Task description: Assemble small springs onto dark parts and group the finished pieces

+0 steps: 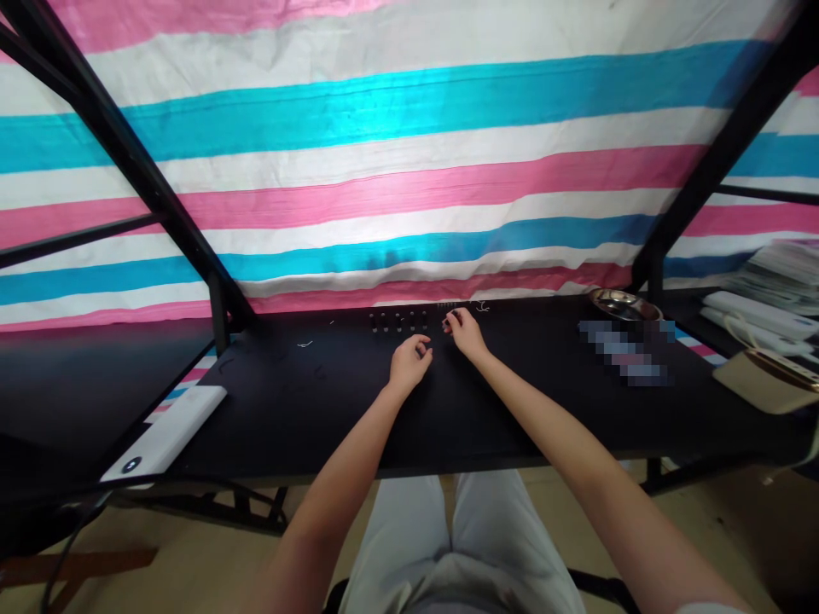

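Near the back edge of the black table, several small dark pieces with pale ends stand in a row. My left hand hovers just in front of that row, its fingers curved and the thumb apart from the index finger, with nothing visible between them. To the right of the row, my right hand has its fingertips pinched together. Something small and dark shows at those fingertips, too small to name. Behind my right hand lies a line of tiny greyish bits.
White thread-like scraps lie at the back. A shiny metal dish and a blurred-out patch are on the right, a beige bag beyond. A white power-bank-like box lies left. Black frame posts flank a striped sheet.
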Motion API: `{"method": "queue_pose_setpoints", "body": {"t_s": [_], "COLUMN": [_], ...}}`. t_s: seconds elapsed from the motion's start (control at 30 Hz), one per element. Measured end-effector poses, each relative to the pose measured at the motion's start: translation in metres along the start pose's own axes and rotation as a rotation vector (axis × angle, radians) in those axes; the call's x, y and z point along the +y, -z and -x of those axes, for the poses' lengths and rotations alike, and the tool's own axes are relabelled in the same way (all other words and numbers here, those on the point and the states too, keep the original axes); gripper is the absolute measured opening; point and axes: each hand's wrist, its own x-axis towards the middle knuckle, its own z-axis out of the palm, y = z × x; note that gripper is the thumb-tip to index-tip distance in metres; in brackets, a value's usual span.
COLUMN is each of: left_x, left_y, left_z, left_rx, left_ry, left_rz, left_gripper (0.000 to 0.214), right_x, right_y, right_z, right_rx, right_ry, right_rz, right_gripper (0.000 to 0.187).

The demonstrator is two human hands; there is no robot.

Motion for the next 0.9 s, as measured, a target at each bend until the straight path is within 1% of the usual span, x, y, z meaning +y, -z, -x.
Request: {"method": "queue_pose_setpoints", "body": {"t_s": [0.07,0.17,0.27,0.4,0.57,0.7,0.9], "left_x": [-0.002,-0.002,-0.001,-0.001,-0.002,-0.002,-0.004], "left_y": [0.0,-0.001,-0.002,-0.002,-0.002,-0.002,-0.002], "left_z": [0.0,0.001,0.001,0.002,0.002,0.002,0.001], "left_rx": [-0.006,-0.024,-0.044,-0.06,-0.069,-0.073,-0.061], "left_ry": [-0.007,-0.013,-0.008,-0.007,-0.008,-0.028,-0.021], "left_rz": [-0.019,-0.038,-0.056,-0.064,-0.064,-0.066,-0.087], "left_gripper": [0.021,0.022,0.021,0.019,0.018,0.02,0.02], "right_x": [0.003,0.005,0.009,0.016,0.016,0.014,0.015], "right_y": [-0.004,-0.012,-0.02,-0.028,-0.03,-0.029,-0.018], "right_z": [-0.013,-0.024,-0.03,-0.033,-0.035,-0.036,-0.029], "right_rx": [-0.024,-0.065,-0.095,-0.117,-0.185,-0.213,-0.236], "right_ry": [-0.029,-0.034,-0.029,-0.014,-0.104,-0.112,-0.099], "right_rz": [0.055,0.174,0.277,0.352,0.445,0.452,0.425], "right_gripper": [0.015,0.009,0.006,0.002,0.007,0.014,0.033]}}
